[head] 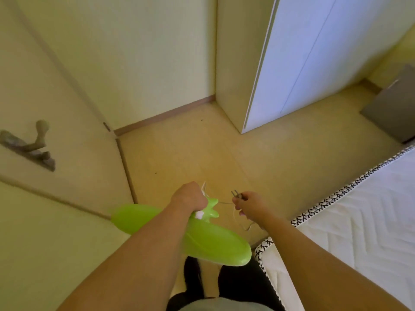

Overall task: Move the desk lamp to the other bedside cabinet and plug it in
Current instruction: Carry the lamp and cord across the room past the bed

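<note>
A bright green desk lamp [208, 241] hangs low in the middle of the view, above the floor. My left hand [189, 197] is closed around its upper part, near the leaf-shaped green piece. My right hand [247, 204] pinches the plug [236, 194], its two prongs pointing up and left. A thin white cord [243, 225] loops down between the two hands. No bedside cabinet shows in this view.
A door with a metal handle [33, 142] stands at the left. A white wardrobe [303, 63] fills the back right. The bed's mattress corner [359, 221] with black-patterned trim is at the right. Beige floor [202, 149] lies ahead. A grey object [393, 108] sits far right.
</note>
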The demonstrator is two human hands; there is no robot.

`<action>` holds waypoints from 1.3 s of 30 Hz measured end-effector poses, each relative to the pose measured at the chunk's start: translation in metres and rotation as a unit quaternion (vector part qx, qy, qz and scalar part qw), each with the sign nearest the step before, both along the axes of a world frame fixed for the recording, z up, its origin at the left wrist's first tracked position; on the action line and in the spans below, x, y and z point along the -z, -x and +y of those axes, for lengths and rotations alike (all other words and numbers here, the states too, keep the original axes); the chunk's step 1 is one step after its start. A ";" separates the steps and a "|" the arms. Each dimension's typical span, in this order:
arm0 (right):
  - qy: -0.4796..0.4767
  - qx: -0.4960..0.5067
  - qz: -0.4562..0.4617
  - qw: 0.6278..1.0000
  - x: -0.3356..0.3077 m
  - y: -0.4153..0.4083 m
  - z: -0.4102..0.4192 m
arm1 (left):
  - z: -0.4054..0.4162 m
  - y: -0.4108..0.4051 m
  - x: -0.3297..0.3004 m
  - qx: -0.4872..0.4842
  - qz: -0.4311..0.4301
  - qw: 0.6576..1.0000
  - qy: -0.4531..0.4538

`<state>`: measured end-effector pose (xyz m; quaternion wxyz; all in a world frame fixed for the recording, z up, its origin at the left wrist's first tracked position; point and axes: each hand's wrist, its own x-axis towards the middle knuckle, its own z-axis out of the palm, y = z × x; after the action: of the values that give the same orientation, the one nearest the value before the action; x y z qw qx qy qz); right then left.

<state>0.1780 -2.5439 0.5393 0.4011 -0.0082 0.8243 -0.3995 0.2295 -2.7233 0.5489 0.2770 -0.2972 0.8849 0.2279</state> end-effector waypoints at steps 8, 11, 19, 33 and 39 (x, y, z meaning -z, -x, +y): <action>0.010 0.137 -0.031 0.990 0.020 0.123 0.012 | -0.001 0.174 0.012 0.137 -0.011 0.990 0.014; 0.018 0.173 -0.031 0.984 0.021 0.179 0.024 | 0.011 0.240 0.010 0.171 -0.008 0.985 0.006; 0.029 0.287 -0.015 0.957 0.003 0.284 0.062 | 0.055 0.389 -0.010 0.259 0.007 0.965 -0.023; -0.041 0.448 -0.003 0.893 0.000 0.520 0.162 | 0.160 0.683 0.005 0.446 -0.014 0.895 -0.006; -0.014 0.537 -0.018 0.843 0.005 0.594 0.213 | 0.229 0.781 -0.001 0.511 -0.007 0.859 0.007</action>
<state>-0.4161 -2.3309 0.5343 0.1387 0.4484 0.6982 -0.5406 -0.5518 -2.4947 0.5500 0.3590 0.1935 0.9119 0.0464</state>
